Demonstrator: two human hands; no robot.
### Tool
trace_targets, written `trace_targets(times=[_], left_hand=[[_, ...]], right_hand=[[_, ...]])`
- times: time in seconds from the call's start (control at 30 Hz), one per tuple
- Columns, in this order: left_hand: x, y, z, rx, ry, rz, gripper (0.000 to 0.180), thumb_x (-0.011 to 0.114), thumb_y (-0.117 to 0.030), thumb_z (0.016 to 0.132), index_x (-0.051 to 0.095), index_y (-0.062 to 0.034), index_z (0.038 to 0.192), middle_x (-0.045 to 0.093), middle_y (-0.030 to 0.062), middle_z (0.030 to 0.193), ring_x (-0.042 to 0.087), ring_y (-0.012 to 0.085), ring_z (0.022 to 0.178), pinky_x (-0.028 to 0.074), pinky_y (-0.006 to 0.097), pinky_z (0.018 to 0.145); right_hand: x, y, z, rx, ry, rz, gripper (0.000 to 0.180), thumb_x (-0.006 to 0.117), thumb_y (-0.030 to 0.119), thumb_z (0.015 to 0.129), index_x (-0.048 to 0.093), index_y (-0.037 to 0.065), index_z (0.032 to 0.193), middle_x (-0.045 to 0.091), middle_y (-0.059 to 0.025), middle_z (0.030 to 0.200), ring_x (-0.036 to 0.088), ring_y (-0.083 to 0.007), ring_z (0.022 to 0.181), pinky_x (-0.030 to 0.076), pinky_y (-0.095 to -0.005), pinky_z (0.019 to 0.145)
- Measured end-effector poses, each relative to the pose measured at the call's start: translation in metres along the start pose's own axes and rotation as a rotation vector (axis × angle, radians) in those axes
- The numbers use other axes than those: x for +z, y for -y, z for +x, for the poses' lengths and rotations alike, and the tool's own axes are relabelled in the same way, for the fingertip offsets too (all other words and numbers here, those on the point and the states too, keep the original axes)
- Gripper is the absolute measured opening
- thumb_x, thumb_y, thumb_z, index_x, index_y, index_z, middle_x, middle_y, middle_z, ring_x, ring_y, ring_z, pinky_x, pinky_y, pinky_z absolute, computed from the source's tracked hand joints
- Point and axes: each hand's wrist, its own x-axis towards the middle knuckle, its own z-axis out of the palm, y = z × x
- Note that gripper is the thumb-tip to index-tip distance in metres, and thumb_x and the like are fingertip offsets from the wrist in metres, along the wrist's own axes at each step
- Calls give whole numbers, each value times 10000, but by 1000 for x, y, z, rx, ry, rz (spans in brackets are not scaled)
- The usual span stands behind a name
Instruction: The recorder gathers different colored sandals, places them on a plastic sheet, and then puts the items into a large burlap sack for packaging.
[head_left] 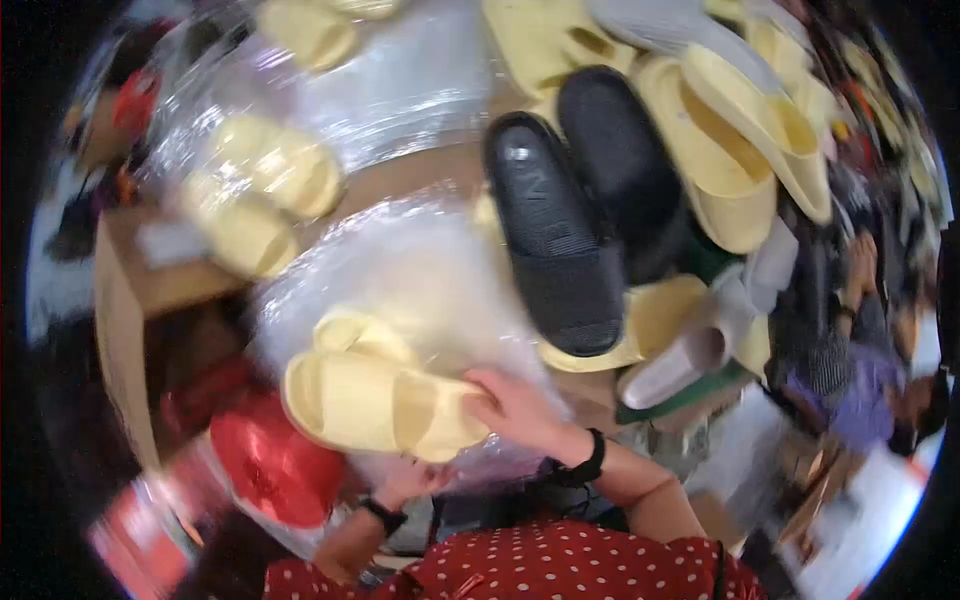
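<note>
Head view put a pale yellow slipper [350,400] between seven and eight o'clock from the picture's centre, the person's right hand [520,408] gripping its three-o'clock end. Their left hand [408,480] was just beyond its lower edge, between five and six o'clock; blur hid whether it held anything. Clear plastic wrapping [400,260] spread at twelve o'clock from that slipper, a black slipper [555,240] lay between one and two, and a shiny red bundle [275,460] sat at eight.
</note>
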Motion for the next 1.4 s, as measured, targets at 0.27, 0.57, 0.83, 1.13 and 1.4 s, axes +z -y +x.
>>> trace_targets(times=[0.27, 0.57, 0.83, 1.13, 1.4], left_hand=[[17, 4, -4, 22, -282, -129, 493, 659, -407, 757, 621, -130, 1163, 513, 137, 1343, 390, 375, 1320, 235, 539, 1147], [-19, -68, -42, -200, -608, -169, 551, 706, -330, 733, 583, -64, 1199, 405, 155, 1464, 284, 369, 1401, 193, 527, 1172], [58, -216, -413, -2208, -481, 288, 668, 673, -354, 754, 520, -68, 1338, 369, 261, 1456, 287, 446, 1372, 205, 598, 1119], [180, -380, -552, -2617, -835, -189, 720, 646, -679, 757, 654, -20, 1045, 680, 234, 964, 633, 427, 957, 502, 474, 821], [244, -534, -488, -2777, -994, -382, 637, 666, -584, 802, 653, 8, 1037, 667, 264, 943, 623, 454, 921, 481, 494, 772]], right_hand=[[12, -3, -6, 12, -35, -259, 342, 471, 239, 982, 547, -11, 1203, 645, -228, 1027, 631, -321, 929, 475, -398, 819], [4, -44, 4, -15, -88, -256, 424, 435, 328, 1025, 507, -30, 1241, 592, -122, 973, 530, -195, 806, 438, -310, 653], [-11, -32, 17, 11, 72, -259, 465, 408, 447, 1007, 512, 53, 1231, 584, -56, 966, 503, -143, 743, 375, -275, 568], [-33, -19, 65, 374, 331, -358, 364, 449, 477, 968, 557, 191, 1165, 616, 15, 964, 551, -127, 771, 392, -264, 607], [-41, -15, 69, 314, 274, -340, 415, 452, 513, 955, 554, 187, 1190, 633, 20, 975, 571, -129, 751, 388, -267, 587]])
